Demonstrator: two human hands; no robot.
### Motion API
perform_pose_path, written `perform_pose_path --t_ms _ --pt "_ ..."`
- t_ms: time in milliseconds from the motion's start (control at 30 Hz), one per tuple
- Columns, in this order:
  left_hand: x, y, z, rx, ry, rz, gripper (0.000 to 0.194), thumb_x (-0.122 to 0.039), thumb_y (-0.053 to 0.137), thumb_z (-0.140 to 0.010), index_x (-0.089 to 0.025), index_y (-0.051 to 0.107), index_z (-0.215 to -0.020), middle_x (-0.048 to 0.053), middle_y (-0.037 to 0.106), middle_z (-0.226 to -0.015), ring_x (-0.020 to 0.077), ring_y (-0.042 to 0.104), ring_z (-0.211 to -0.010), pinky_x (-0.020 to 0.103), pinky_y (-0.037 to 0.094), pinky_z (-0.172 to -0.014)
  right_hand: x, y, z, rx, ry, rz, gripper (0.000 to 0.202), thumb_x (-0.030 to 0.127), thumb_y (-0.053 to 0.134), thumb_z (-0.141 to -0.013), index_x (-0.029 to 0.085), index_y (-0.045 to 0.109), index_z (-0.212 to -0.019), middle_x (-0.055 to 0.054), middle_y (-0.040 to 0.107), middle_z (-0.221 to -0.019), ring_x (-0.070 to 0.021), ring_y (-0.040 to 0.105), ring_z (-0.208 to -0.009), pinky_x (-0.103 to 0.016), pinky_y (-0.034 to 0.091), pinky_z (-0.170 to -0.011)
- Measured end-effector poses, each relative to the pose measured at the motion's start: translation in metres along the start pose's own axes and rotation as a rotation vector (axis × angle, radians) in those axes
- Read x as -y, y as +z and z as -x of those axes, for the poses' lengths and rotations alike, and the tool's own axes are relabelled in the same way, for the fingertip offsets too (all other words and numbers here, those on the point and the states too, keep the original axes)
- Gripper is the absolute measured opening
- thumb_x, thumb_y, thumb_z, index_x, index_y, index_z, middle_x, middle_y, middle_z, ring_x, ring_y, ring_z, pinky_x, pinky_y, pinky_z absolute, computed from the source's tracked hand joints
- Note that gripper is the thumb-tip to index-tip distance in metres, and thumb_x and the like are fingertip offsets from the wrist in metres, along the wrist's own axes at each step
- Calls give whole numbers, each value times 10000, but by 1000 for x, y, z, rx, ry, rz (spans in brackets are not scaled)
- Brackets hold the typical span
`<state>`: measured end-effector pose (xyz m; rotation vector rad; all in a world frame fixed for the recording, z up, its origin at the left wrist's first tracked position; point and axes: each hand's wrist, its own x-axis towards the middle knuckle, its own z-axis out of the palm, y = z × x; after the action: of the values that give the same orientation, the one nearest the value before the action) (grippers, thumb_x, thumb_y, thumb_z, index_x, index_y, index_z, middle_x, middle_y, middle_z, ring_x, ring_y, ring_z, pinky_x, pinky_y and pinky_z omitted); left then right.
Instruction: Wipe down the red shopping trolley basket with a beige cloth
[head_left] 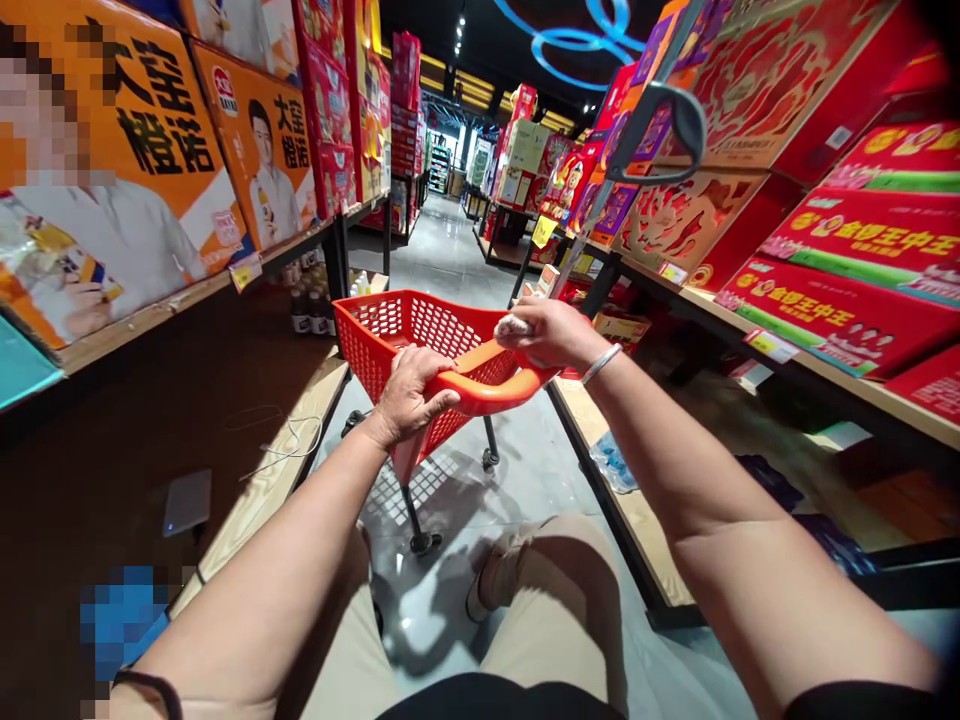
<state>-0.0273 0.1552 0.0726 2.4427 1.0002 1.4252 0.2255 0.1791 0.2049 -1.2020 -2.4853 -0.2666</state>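
An orange-red plastic shopping cart [457, 325] with a perforated basket stands in front of me. My left hand [416, 390] is closed on the left side of its orange handle [495, 395]. At the handle's right side, my right hand [551, 335] is closed around a small, pale, crumpled, cloth-like piece [514, 328]. A slanting pole with a grey loop grip [656, 140] rises beyond this hand. I cannot tell whether the hand holds the pole. The basket's floor is mostly hidden.
Orange drink cartons [262, 150] line the left shelf. Red gift boxes [862, 260] are stacked on the right shelf [720, 315]. Low wooden ledges [277, 450] flank the cart, with a loose white cable [300, 435] on the left one. A tiled aisle [442, 225] runs ahead.
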Motion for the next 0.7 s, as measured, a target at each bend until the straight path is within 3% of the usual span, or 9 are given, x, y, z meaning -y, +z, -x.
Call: perform_pose_path --t_ms 67,200,300,400,533,633,700 --pt "3 -4 0 8 1 14 713 -826 337 -867 -228 655 -1091 79 657 -1070 260 542 -1038 474 332 -1071 -22 0 -3 -3 73 -21 193 364 635 -825 196 725 -853 -28 652 -877 -150 523 -765 -257 347 -686" --pt "6 -9 0 0 16 35 763 -859 302 -852 -216 650 -1069 82 657 -1054 259 549 -1032 481 325 -1086 -69 5 -2 -61 411 10 145 294 626 -781 168 696 -771 -31 661 -818 -143 496 -695 -266 291 -629" --pt "8 -12 0 6 28 54 769 -865 276 -852 -215 642 -1040 81 654 -1032 255 555 -1007 479 332 -1081 -67 8 2 -96 482 4 135 287 622 -788 172 679 -746 -16 647 -768 -133 483 -669 -268 267 -617" --pt "11 -15 0 14 26 63 759 -870 278 -846 -223 634 -1023 79 653 -1022 257 554 -1005 464 353 -1062 -29 7 5 -139 337 -28 179 352 653 -804 179 691 -783 -18 645 -798 -140 490 -715 -264 281 -643" --pt "19 -21 0 14 64 84 691 -823 333 -876 -223 636 -1036 74 646 -1029 249 555 -1006 432 397 -1012 26 3 3 -79 -26 -127 188 368 668 -827 184 699 -809 -15 628 -822 -135 493 -747 -253 307 -673" --pt "24 -25 -1 20 104 100 631 -775 375 -903 -222 637 -1056 75 645 -1039 245 562 -1009 422 415 -984 30 2 2 -64 -202 -135 179 352 662 -843 180 699 -806 -15 611 -830 -129 495 -739 -253 321 -677" --pt "26 -27 -1 31 101 97 626 -774 384 -900 -222 639 -1050 81 648 -1052 252 568 -1026 425 422 -984 9 3 7 -117 -164 -97 191 365 672 -839 178 701 -816 -27 611 -870 -137 513 -755 -257 336 -674"
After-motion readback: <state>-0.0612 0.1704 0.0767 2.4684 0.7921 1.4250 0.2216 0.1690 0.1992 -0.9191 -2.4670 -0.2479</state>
